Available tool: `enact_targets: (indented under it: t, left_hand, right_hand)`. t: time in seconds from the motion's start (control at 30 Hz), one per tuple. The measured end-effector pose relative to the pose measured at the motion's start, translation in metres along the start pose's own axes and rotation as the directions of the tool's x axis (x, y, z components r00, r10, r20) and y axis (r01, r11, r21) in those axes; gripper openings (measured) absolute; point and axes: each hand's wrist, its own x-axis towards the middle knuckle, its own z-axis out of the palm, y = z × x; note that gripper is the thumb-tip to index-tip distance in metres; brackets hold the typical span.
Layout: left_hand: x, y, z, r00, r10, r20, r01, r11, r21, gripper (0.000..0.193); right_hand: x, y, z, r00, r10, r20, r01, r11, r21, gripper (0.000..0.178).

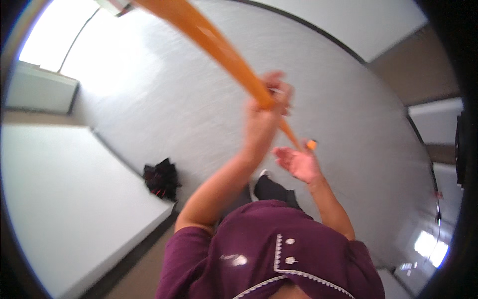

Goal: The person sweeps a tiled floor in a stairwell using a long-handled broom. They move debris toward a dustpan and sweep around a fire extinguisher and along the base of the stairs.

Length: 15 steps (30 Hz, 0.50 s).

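Observation:
A long orange pole runs slantwise from the upper left, where it leaves the view, down toward my body. My left hand is wrapped round its middle stretch, somewhat smeared by motion. Lower down and to the right, my right hand is beside the pole's thin near part, palm turned up and fingers stretched out to the left. An orange end piece with a dark tip shows just past the right thumb; how the thumb meets the pole is hard to make out. Whatever is on the pole's far end is out of view.
Grey floor spreads around my feet. A large white block-like surface stands at the left, with a black bundle on the floor by its edge. White walls and brown panels border the far right. Bright light falls in at the upper left.

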Motion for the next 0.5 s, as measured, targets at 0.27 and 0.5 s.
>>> enact_targets:
  t: [0.27,0.5]
  left_hand:
    - [-0.061,-0.058,-0.002,0.987,-0.148,0.058,0.157,0.965,-0.210,0.029]
    - [-0.088,-0.104,0.028,0.849,-0.340,0.404,0.417,0.901,-0.118,0.017]
  right_hand:
    - [-0.027,-0.056,-0.285,0.637,-0.174,-0.751,0.519,0.817,0.250,0.021]
    - [-0.082,-0.073,-0.405,0.946,-0.238,-0.222,0.281,0.941,0.190,0.021]
